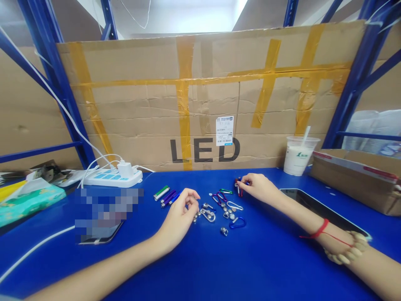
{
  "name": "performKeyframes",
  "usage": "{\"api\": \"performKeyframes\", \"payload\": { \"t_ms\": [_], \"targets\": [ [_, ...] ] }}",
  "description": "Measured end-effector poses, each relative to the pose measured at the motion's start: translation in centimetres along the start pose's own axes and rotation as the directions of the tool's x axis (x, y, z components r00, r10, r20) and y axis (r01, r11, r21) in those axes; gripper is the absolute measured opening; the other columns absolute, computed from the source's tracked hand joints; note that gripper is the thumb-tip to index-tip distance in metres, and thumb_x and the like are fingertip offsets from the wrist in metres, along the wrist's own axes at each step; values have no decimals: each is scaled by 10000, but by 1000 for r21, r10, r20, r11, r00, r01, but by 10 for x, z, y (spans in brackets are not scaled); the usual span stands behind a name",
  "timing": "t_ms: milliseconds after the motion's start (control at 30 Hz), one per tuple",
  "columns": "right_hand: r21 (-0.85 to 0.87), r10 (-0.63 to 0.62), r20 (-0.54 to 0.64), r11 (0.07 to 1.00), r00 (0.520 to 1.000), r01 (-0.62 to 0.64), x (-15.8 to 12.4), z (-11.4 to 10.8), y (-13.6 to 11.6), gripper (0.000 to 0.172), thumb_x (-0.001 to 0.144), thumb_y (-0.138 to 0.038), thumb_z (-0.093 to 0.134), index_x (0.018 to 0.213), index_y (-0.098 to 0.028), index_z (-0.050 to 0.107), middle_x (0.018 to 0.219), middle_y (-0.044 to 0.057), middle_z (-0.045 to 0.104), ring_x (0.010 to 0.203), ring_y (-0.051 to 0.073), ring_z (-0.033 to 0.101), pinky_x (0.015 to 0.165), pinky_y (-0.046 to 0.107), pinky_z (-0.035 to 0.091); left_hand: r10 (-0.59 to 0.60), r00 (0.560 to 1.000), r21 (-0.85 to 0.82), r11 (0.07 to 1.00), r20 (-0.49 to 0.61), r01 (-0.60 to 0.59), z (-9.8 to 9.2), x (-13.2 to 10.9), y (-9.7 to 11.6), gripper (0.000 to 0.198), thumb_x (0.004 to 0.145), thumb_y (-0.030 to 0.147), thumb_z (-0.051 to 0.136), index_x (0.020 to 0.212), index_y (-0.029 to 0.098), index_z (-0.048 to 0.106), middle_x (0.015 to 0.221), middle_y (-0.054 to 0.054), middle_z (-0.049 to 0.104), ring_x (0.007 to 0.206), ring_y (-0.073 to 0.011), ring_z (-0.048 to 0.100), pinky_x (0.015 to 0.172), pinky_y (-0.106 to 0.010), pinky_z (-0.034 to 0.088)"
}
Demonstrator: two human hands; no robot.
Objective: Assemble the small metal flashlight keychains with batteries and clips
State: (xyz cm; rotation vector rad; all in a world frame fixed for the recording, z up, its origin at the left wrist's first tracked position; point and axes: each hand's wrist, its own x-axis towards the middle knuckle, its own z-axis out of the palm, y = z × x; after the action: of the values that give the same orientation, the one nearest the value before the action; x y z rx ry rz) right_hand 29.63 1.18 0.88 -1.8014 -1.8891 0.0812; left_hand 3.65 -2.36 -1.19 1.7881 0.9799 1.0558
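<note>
My left hand (181, 215) rests on the blue table (200, 267), fingers curled in a pinch over small silver metal parts (196, 216); what it grips is too small to name. Just left of it lie green, purple and blue metal tubes (166, 195). My right hand (258, 187) reaches in from the right and pinches a red carabiner (238, 188). Between the hands lie several coloured carabiners: purple (218, 197), green (226, 191), silver (234, 205) and blue (237, 223), plus small silver caps and button cells (228, 213).
A taped cardboard sheet marked LED (203, 104) stands behind the table. A white power strip (112, 176) sits back left, a phone (103, 234) front left, a tablet (319, 209) at right, a plastic cup with straw (299, 154) and a cardboard box (357, 179) back right.
</note>
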Motion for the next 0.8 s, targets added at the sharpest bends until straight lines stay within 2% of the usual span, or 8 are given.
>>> {"api": "performKeyframes", "payload": {
  "t_ms": [100, 267, 467, 800],
  "targets": [
    [-130, 35, 3, 991, 999, -35, 0, -1, 2, 220, 775, -311, 545, 628, -194, 659, 659, 46, 666, 637, 182, 602, 545, 257, 385, -3, 1000, -8, 1000, 2, 3, 0, 0, 0, 81, 798, 228, 447, 877, 209, 440, 676, 50, 453, 604, -109, 431, 574, -229, 334],
    [-254, 47, 5, 966, 999, -44, -1, 0, 4, 115, 764, -269, 589, 753, -216, 691, 741, 30, 697, 696, 181, 628, 537, 245, 380, -3, 1000, 1, 1000, -4, 3, -1, 1, -2, 110, 783, 211, 453, 892, 209, 441, 679, 47, 463, 618, -115, 443, 586, -234, 338],
    [-360, 55, 0, 932, 998, -51, -4, -3, 2, 214, 798, -201, 546, 937, -266, 695, 933, 27, 703, 871, 211, 634, 605, 253, 413, -4, 1000, -1, 1000, 3, 4, 0, 1, -1, 105, 781, 213, 443, 885, 211, 442, 676, 50, 456, 602, -111, 432, 578, -234, 335],
    [-491, 138, 1, 863, 990, -119, -7, -11, -7, 244, 794, -142, 528, 924, -234, 713, 985, 92, 690, 920, 277, 632, 646, 306, 410, -5, 1000, -5, 1000, -3, 5, 0, 0, 3, 76, 787, 211, 441, 863, 201, 450, 682, 45, 449, 601, -105, 433, 567, -229, 330]
  ]
}}
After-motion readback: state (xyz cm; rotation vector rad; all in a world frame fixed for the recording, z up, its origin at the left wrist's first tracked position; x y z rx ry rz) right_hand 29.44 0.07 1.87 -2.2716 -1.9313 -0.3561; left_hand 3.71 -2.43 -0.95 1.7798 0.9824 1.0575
